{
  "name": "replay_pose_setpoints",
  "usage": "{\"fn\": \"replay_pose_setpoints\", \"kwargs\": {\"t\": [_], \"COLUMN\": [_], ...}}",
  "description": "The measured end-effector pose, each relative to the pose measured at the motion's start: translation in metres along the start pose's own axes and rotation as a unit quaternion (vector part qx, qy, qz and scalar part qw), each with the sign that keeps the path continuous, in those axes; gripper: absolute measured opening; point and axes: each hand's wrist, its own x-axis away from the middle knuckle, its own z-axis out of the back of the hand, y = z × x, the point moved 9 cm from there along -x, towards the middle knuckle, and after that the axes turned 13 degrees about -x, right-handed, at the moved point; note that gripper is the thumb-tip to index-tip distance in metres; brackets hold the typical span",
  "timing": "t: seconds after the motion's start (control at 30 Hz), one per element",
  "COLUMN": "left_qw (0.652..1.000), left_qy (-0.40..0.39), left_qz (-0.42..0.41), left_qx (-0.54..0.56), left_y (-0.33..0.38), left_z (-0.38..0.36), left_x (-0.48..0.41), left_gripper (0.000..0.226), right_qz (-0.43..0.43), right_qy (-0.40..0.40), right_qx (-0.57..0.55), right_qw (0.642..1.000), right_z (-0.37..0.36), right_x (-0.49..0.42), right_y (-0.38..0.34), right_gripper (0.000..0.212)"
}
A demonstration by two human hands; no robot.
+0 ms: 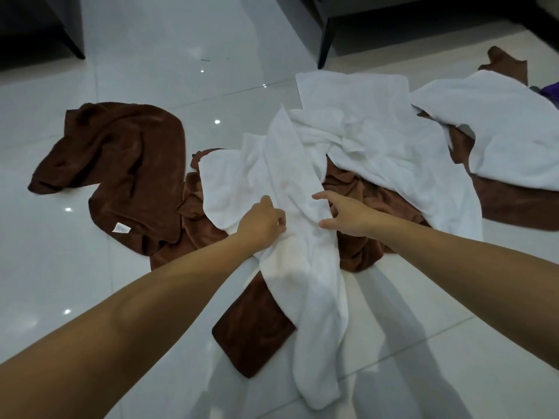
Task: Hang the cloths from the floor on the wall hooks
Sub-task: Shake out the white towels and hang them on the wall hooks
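- left hand (262, 226): fingers curled, pinching a fold of the long white cloth (302, 182)
- right hand (344, 214): fingers spread, half bent, tips at the same cloth's right edge, gripping nothing
- white cloth lies between both hands' fingers, on the tiled floor (75, 267), over a brown cloth (251, 328)
- second brown cloth (121, 152) well left of left fingers

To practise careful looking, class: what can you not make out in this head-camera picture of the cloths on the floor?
All in the head view:
- Wall hooks: outside the frame.
- Purple item: cut off by the right edge.
- Label on the left brown cloth: too small to read.
- Middle brown cloth: extent covered by the long white cloth.
- Right hand: whether it holds that cloth; the fold hides its fingertips.
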Motion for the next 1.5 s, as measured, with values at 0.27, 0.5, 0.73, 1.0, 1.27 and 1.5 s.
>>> {"fn": "replay_pose_setpoints", "kwargs": {"t": [0.27,0.5,0.73,1.0,1.27,1.5], "left_qw": [0.988,0.969,0.808,0.707,0.653,0.682], "left_qy": [-0.050,-0.092,0.034,0.104,0.200,0.354], "left_qz": [0.044,0.091,0.215,0.199,0.199,0.216], "left_qx": [0.142,0.209,0.548,0.671,0.703,0.602], "left_y": [0.001,0.011,-0.025,-0.070,-0.141,-0.197], "left_z": [-0.014,-0.030,0.034,0.131,0.201,0.270], "left_x": [0.007,0.004,0.013,0.031,0.069,0.105], "left_gripper": [0.043,0.044,0.010,0.012,0.005,0.021], "right_qz": [0.017,0.033,0.053,0.063,-0.002,0.113], "right_qy": [0.015,0.043,0.075,0.074,0.072,0.202], "right_qx": [-0.009,-0.038,-0.250,-0.441,-0.403,-0.383], "right_qw": [1.000,0.998,0.964,0.892,0.913,0.894], "right_z": [-0.001,0.008,0.038,0.048,0.068,0.150], "right_x": [0.003,0.011,0.010,0.004,0.009,0.035], "right_y": [-0.010,0.001,-0.022,-0.089,-0.110,-0.147], "right_gripper": [0.061,0.052,0.030,0.029,0.022,0.029]}}
